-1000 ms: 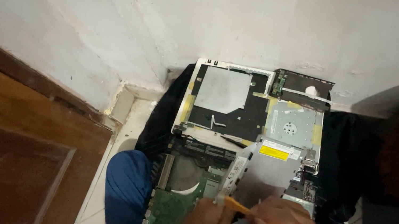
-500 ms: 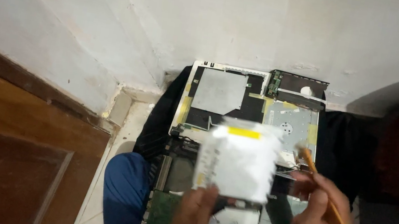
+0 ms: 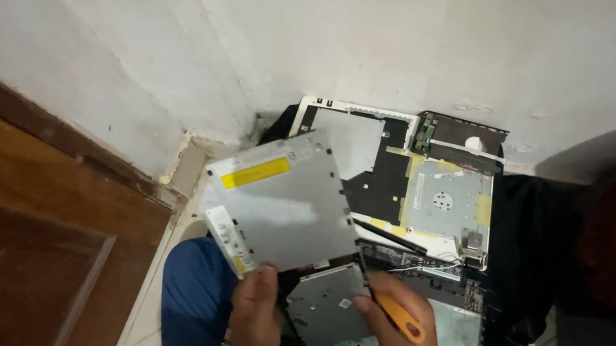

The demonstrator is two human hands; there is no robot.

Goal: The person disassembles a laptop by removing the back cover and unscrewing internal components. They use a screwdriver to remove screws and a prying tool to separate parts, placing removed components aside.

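**Drive Unit Lifted Clear of Opened Laptop Chassis**

The left hand point(image 3: 256, 319) is gripping the flat silver metal optical drive with a yellow label point(image 3: 282, 202) by its lower edge, fingers closed on it, holding it tilted above the lap at about ten o'clock from the hand. The right hand point(image 3: 400, 343) is wrapping its fingers around the orange-handled screwdriver point(image 3: 388, 305), whose dark tip is pointing toward eleven o'clock, just beside the drive's corner. Beneath both hands, the opened laptop chassis with green circuit board and silver shielding point(image 3: 437, 199) is lying across blue-trousered knees point(image 3: 191, 295). Beyond, at twelve o'clock, the white plastered wall point(image 3: 397, 38) is standing; a brown wooden door point(image 3: 0, 221) is lying at nine o'clock.
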